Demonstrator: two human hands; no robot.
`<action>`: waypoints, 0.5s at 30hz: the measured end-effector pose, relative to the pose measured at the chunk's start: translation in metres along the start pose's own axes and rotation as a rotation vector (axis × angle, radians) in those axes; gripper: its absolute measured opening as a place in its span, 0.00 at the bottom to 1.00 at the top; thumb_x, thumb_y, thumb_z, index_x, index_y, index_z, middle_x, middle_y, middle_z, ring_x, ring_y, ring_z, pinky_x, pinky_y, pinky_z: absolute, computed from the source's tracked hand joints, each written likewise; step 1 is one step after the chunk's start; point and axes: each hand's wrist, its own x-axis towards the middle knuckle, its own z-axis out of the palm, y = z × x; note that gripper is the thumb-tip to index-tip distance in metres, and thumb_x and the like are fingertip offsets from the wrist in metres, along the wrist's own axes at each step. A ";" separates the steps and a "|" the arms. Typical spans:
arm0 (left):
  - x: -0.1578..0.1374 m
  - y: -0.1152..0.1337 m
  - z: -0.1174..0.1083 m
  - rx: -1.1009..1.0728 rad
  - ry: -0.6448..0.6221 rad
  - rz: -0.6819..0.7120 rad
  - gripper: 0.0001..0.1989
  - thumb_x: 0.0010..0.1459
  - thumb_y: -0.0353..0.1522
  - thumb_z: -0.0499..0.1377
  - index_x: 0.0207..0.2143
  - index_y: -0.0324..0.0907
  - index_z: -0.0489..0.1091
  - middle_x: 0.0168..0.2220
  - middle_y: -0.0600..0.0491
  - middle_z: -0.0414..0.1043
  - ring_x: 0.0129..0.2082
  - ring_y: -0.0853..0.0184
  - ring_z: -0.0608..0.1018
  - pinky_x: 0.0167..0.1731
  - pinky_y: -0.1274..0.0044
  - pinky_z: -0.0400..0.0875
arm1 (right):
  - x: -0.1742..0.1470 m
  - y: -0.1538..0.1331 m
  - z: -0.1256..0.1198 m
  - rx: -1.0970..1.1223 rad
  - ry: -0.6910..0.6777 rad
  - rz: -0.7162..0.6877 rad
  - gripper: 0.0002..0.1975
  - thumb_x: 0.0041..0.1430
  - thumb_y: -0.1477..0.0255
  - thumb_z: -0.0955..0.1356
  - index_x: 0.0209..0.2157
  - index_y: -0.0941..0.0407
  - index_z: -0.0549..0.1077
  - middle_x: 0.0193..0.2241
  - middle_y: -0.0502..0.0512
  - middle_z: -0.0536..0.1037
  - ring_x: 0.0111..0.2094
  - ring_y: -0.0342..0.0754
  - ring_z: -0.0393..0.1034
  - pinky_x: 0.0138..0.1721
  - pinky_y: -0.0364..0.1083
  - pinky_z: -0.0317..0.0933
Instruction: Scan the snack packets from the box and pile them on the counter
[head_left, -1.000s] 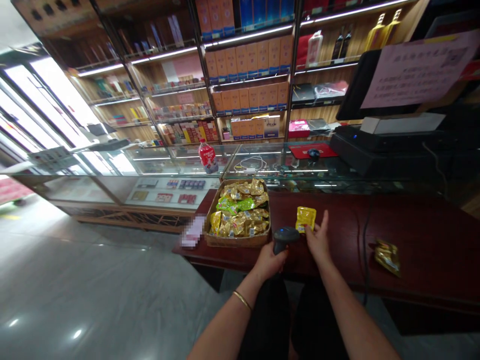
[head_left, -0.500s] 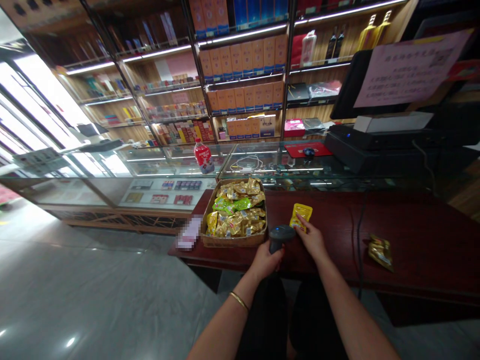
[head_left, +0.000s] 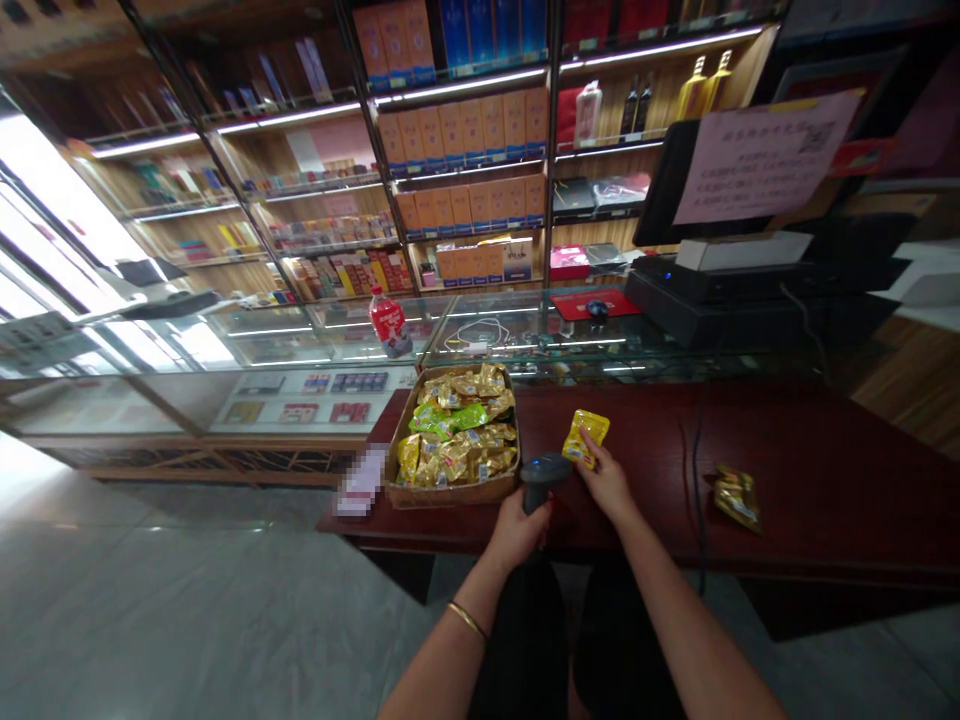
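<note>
One yellow packet juts from the fingertips of our right hand, which grips it over the worktop; our left hand, nearby, clasps a dark scanner

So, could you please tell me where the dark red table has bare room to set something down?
Between the yellow packet and the black cable, and right of the lone gold packet. The left end is crowded: the packet-filled box and pixelated item sit close together, with the held scanner nearby.

Dark-red table — cardboard box | dark cable | gold packet — right
</note>
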 end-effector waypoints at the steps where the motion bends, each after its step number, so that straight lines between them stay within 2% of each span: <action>1: 0.000 0.001 0.000 0.003 0.001 -0.002 0.18 0.53 0.43 0.64 0.38 0.39 0.68 0.16 0.62 0.64 0.12 0.74 0.64 0.13 0.82 0.60 | 0.000 0.000 0.000 0.000 0.000 -0.003 0.31 0.54 0.66 0.69 0.60 0.51 0.73 0.53 0.57 0.78 0.50 0.55 0.76 0.55 0.55 0.68; 8: -0.006 0.008 0.002 0.026 0.026 0.016 0.15 0.53 0.42 0.64 0.31 0.42 0.66 0.15 0.61 0.63 0.12 0.73 0.64 0.14 0.81 0.59 | 0.000 -0.005 0.002 0.002 -0.003 0.016 0.29 0.50 0.70 0.69 0.57 0.50 0.76 0.52 0.58 0.79 0.50 0.57 0.77 0.53 0.55 0.70; 15: 0.001 -0.001 0.004 0.035 0.061 0.017 0.14 0.54 0.42 0.63 0.32 0.42 0.66 0.15 0.61 0.63 0.12 0.73 0.65 0.14 0.81 0.59 | -0.001 -0.008 0.002 0.043 -0.003 0.030 0.30 0.49 0.65 0.69 0.56 0.52 0.77 0.55 0.57 0.78 0.51 0.56 0.76 0.56 0.54 0.67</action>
